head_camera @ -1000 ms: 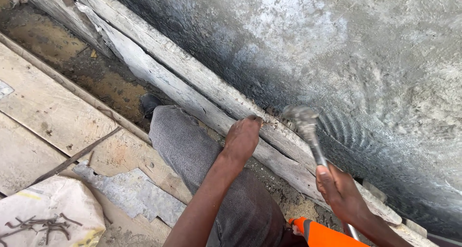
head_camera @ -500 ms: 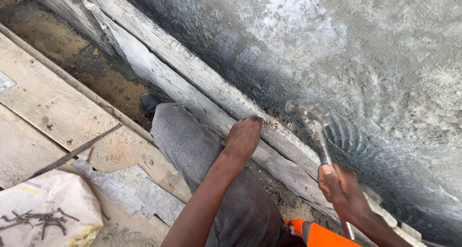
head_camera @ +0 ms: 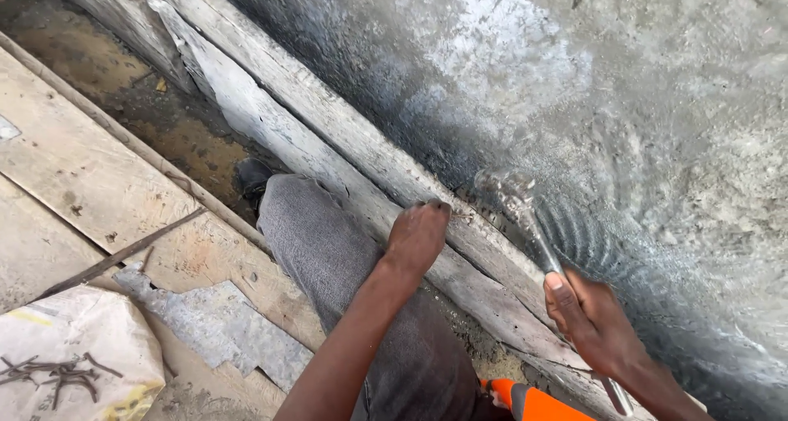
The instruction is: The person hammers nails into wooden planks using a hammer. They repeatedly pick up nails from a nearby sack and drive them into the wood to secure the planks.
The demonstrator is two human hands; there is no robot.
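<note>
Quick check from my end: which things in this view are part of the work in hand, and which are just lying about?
In use:
- hammer, in the grip of the right hand
- wooden board along the concrete wall, with the left hand resting on it

Lying about:
- white sack with loose nails on it
- scrap sheet
- floor planks

Blurred steel hammer (head_camera: pixel 525 216) tilts above weathered plank (head_camera: pixel 460 232) against concrete.
</note>
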